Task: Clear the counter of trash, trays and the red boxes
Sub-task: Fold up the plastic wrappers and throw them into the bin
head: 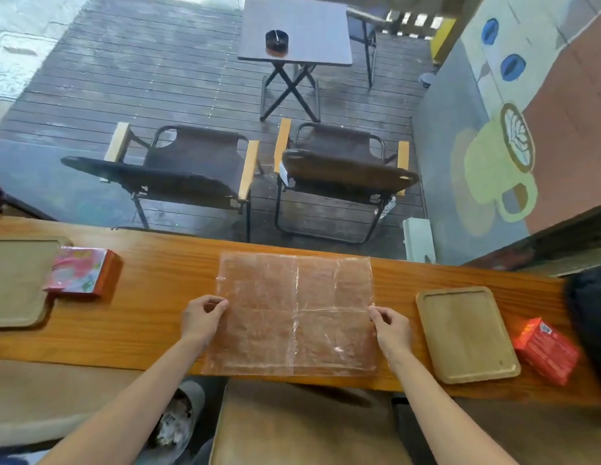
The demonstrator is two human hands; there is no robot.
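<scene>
A clear creased plastic sheet (294,313) lies spread flat on the wooden counter (158,297). My left hand (203,318) pinches its left edge and my right hand (391,327) pinches its right edge. A small wooden tray (467,333) rests to the right of the sheet, with a red box (546,350) beside it near the counter's right end. At the far left a larger wooden tray (17,283) lies partly out of view, and a red floral box (82,275) overlaps its right edge.
A bin with crumpled trash (178,424) stands on the floor below the counter, left of a stool seat (302,427). A dark bag (591,317) sits at the counter's right end. Beyond the counter are two folding chairs (191,172) and a small table (295,31).
</scene>
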